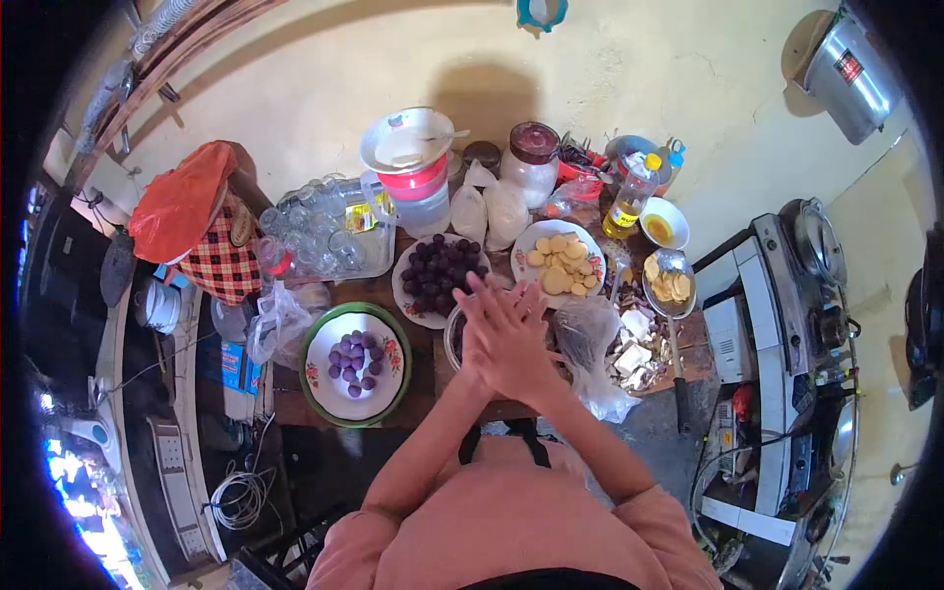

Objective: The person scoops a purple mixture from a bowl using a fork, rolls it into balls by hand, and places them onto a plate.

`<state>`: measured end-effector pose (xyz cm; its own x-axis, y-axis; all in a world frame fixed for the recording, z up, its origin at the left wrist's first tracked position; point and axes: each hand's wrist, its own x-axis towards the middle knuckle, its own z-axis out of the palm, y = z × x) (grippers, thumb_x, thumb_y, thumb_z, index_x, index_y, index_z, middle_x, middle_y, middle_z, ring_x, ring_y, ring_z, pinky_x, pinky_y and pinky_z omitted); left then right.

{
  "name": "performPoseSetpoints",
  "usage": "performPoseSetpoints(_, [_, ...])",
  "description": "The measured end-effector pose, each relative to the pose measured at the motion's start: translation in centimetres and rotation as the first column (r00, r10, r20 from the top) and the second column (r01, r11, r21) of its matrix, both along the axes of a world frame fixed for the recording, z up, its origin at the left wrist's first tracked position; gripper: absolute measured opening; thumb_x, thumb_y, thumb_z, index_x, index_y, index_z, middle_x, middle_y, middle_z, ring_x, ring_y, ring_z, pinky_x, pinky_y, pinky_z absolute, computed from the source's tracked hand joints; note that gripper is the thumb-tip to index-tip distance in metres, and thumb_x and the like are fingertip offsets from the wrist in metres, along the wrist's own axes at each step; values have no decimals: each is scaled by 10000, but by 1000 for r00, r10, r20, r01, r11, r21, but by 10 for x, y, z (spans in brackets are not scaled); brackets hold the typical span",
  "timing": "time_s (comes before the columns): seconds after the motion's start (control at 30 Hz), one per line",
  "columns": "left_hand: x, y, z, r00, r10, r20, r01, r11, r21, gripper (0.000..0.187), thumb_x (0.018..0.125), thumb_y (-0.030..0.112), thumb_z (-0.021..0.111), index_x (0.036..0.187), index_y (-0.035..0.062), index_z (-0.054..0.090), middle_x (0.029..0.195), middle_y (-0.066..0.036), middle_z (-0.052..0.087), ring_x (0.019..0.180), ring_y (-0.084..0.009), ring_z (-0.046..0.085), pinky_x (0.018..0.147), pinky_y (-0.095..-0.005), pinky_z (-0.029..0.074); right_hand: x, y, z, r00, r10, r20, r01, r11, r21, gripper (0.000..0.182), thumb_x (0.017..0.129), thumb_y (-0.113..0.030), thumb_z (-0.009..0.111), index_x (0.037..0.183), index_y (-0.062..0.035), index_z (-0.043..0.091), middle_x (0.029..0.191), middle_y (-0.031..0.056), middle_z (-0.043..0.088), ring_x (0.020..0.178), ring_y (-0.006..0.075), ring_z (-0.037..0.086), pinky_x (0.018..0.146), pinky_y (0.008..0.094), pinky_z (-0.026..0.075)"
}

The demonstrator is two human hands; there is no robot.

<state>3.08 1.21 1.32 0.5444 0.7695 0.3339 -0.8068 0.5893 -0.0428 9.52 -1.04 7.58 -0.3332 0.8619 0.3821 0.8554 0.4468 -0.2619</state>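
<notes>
My left hand point(473, 349) and my right hand point(518, 352) are pressed palm to palm above the table's front edge, fingers stretched out. Whatever lies between the palms is hidden. Below them, a bowl point(453, 342) is mostly covered by the hands. Just behind stands a plate of dark purple balls point(440, 275). To the left, lighter purple balls point(354, 362) rest on a flowered plate with a green rim point(320, 403). A flowered plate point(525, 239) holds flat, round, pale yellow pieces point(563, 264) behind my right hand.
A clear plastic bag point(587, 344) lies right of my hands, beside peelings and white scraps point(634, 349) and a knife point(679, 393). Further back are an oil bottle point(629, 202), a water pitcher point(418, 214), a lidded jar point(531, 167) and a tray of glasses point(315, 231). A stove point(787, 265) stands right.
</notes>
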Motion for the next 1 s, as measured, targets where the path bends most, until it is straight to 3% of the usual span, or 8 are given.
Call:
performPoseSetpoints(0.1, [1, 5, -89, 975, -93, -202, 3, 913, -407, 528, 923, 412, 354, 1389, 180, 259, 1385, -96, 321, 1226, -277, 365, 975, -455, 348, 10, 22, -6, 985, -99, -141, 84, 991, -104, 675, 811, -408, 466, 1388, -136, 243, 1455, 104, 190, 1332, 306, 200, 986, 658, 75])
performPoseSetpoints(0.23, [8, 5, -69, 970, 232, -71, -234, 972, -26, 645, 886, 540, 325, 1395, 156, 228, 1414, -95, 274, 1302, -265, 252, 1044, -418, 252, -4, 9, 0, 967, 226, -121, -229, 973, -11, 703, 809, -401, 462, 1397, -114, 205, 1462, 105, 167, 1337, 316, 180, 979, 672, 66])
performPoseSetpoints(0.33, [-9, 1, 27, 753, 94, -652, -200, 976, -90, 727, 852, 599, 334, 1408, 156, 183, 1431, -92, 245, 1322, -268, 218, 1068, -407, 205, 17, 22, -15, 996, -84, -36, 79, 989, -128, 701, 807, -392, 462, 1396, -108, 208, 1458, 106, 181, 1336, 311, 187, 991, 657, 47])
performPoseSetpoints(0.67, [5, 1, -6, 843, 13, -538, -31, 999, -23, 730, 859, 627, 276, 1419, 175, 150, 1448, -46, 214, 1326, -247, 210, 1068, -409, 196, 1, 28, -5, 963, -53, -265, 34, 997, -74, 741, 737, -297, 544, 1397, -139, 244, 1453, 135, 188, 1346, 316, 155, 976, 668, 88])
performPoseSetpoints(0.77, [-10, 28, -42, 933, 179, -312, -61, 934, 352, 692, 879, 593, 290, 1418, 178, 158, 1452, -23, 203, 1321, -241, 220, 1059, -410, 211, -2, 20, -19, 987, 126, -97, -128, 992, -18, 773, 726, -265, 550, 1407, -132, 207, 1466, 132, 139, 1344, 324, 150, 991, 651, 102])
performPoseSetpoints(0.83, [-3, 19, -2, 876, 148, -459, -129, 989, 73, 676, 886, 586, 273, 1415, 180, 166, 1448, -41, 209, 1322, -251, 222, 1066, -404, 196, 3, 26, -36, 938, -69, 341, 36, 994, 102, 744, 764, -338, 472, 1413, -129, 177, 1472, 125, 119, 1348, 314, 137, 1016, 601, 85])
performPoseSetpoints(0.93, [-3, 18, 17, 898, 2, -441, -106, 972, -212, 572, 914, 458, 357, 1356, 101, 292, 1377, -100, 323, 1303, -247, 262, 1072, -428, 213, 11, 61, -68, -241, -696, 676, -2, 697, 717, 704, 864, -542, 248, 1417, -119, 142, 1472, 118, 117, 1354, 290, 118, 1071, 476, 47])
performPoseSetpoints(1.0, [-7, 27, 23, 930, -56, -363, -65, 948, -310, 606, 907, 475, 366, 1337, 53, 313, 1336, -100, 382, 1271, -255, 317, 1064, -411, 236, 27, 64, -32, -815, -537, -218, -544, 580, 606, 741, 869, -617, 161, 1410, -111, 159, 1457, 128, 161, 1343, 277, 155, 1083, 432, 63])
